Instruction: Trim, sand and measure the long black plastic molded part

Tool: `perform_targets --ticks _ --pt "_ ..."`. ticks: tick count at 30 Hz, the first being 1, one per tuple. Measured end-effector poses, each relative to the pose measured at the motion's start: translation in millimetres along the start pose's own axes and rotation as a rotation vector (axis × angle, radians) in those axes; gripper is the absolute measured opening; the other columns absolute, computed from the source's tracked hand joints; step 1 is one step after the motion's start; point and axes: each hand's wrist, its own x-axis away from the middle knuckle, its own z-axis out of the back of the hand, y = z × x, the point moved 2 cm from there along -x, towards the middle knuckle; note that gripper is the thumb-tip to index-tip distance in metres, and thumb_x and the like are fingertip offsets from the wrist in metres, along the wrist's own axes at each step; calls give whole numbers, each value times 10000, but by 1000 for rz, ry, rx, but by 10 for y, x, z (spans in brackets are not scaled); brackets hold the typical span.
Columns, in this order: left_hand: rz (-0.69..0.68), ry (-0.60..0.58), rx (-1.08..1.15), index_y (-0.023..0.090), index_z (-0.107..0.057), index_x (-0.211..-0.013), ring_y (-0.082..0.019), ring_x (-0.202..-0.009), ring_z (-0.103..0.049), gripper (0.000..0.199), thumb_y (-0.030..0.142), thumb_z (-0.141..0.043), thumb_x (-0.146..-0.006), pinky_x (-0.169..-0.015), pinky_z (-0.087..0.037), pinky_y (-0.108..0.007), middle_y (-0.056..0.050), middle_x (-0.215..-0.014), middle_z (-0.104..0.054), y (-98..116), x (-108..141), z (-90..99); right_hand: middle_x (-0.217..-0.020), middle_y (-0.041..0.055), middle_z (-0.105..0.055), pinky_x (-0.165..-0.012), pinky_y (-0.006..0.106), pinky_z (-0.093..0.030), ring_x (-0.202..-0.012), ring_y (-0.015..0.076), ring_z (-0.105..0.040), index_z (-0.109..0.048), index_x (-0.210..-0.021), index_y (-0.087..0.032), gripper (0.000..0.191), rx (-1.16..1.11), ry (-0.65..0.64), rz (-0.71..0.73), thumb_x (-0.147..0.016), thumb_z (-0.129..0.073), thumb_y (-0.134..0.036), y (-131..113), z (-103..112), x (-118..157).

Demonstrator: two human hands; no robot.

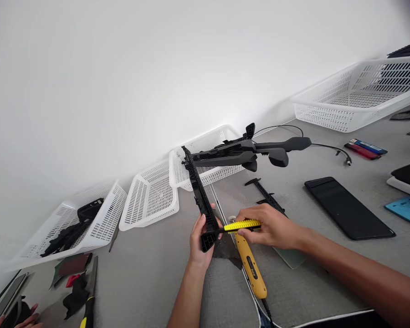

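In my left hand (201, 239) is the lower end of a long black plastic trim piece (198, 191), tilted upright with its ribbed side towards me. My right hand (264, 224) is closed round a hand tool with a yellow-and-black handle (241, 225). The tool points left, and its dark front end meets the trim piece near the left fingers; whether it is a blade or a file I cannot make out. Just below my right hand lies a yellow corded power tool (251, 266). Black calipers (268, 195) rest beyond that hand.
Black plastic parts (232, 157) stick out of a white basket (212, 175). More white baskets (150, 196) line the wall. A black phone-like slab (348, 207) lies on the right. At lower left are a file (93, 273), cloth scraps and another person's hand (23, 319).
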Motion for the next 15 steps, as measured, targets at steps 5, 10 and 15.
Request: perform_targets --ticks 5,10,15 --pt "4 3 -7 142 -748 -1284 -151 -650 -569 471 485 -723 -962 -624 -462 -269 -32 -737 -674 -8 -3 10 -691 -18 -627 -577 255 -324 -584 123 -489 -723 -917 -189 150 -49 -20 40 -968 -650 -309 -29 -14 1" --pt "-9 -5 -1 139 -716 -1358 -156 -638 -557 507 472 -706 -976 -607 -447 -276 -41 -747 -684 -3 -14 29 -672 -18 -622 -565 260 -302 -560 123 -472 -726 -902 -194 167 50 47 -73 -969 -638 -320 34 50 -26" --pt "-18 -20 -14 129 -699 -1385 -156 -610 -542 513 468 -665 -1001 -601 -436 -282 -57 -730 -701 -6 -29 65 -631 -28 -576 -552 270 -297 -551 129 -448 -708 -845 -203 204 33 123 -177 -948 -634 -362 87 215 -30"
